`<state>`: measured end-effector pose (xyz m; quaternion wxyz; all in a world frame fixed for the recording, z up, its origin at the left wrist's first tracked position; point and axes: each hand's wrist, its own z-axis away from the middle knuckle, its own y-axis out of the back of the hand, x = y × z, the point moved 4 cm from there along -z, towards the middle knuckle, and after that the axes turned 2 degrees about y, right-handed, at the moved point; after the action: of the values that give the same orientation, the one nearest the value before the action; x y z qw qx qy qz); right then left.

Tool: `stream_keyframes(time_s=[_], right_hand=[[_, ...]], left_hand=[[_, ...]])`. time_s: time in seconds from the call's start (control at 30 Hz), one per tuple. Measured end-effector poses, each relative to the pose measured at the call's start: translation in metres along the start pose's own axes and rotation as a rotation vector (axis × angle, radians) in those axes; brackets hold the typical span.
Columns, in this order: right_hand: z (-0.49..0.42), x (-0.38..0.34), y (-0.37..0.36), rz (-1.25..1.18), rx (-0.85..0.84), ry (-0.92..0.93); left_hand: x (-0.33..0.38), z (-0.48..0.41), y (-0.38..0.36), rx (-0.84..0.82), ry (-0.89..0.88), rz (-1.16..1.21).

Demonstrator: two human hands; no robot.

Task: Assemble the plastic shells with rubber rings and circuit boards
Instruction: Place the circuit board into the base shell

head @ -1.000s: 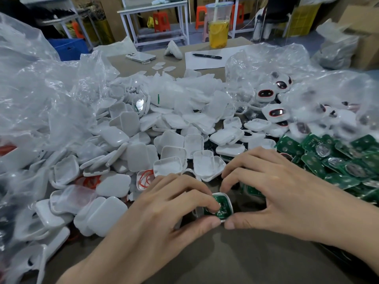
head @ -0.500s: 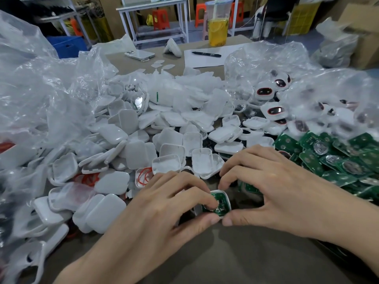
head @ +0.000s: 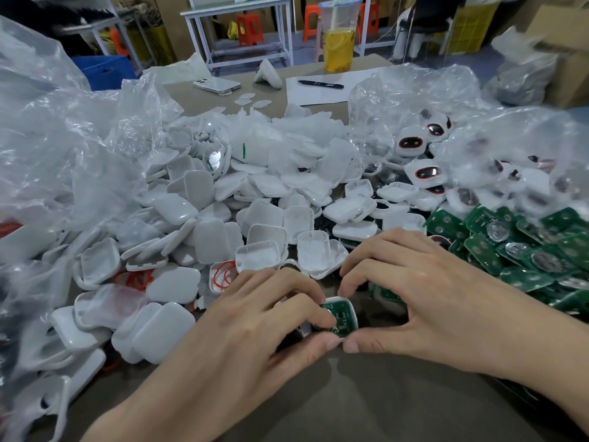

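Low centre: left hand [head: 251, 323] and right hand [head: 430, 298] are both pinching one shell [head: 353, 313] between them, circuit board [head: 339, 317] lying inside, long axis running up-frame.

Glossy white plastic shells [head: 204, 240], crinkled clear plastic bags [head: 73, 138] (shiny), matt brown tabletop [head: 366, 403]

Both forearms reach in from below. Left hand [head: 255, 323] and right hand [head: 430, 301] meet palms down, fingers curled, thumb tips almost touching, pinching one shell [head: 344, 300].
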<state>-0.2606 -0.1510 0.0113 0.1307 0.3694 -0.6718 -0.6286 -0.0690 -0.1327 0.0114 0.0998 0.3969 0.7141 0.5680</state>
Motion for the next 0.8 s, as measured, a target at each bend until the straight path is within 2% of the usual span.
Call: stream_keyframes(time_s=[0.47, 0.8], right_hand=[[0.0006, -0.0052, -0.0001, -0.045, -0.060, 0.040], [0.0006, -0.0046, -0.0012, -0.048, -0.051, 0.049]], left_hand=[[-0.0009, 0.0046, 0.0058, -0.042, 0.039, 0.105], [0.0018, 0.0053, 0.0075, -0.042, 0.004, 0.070]])
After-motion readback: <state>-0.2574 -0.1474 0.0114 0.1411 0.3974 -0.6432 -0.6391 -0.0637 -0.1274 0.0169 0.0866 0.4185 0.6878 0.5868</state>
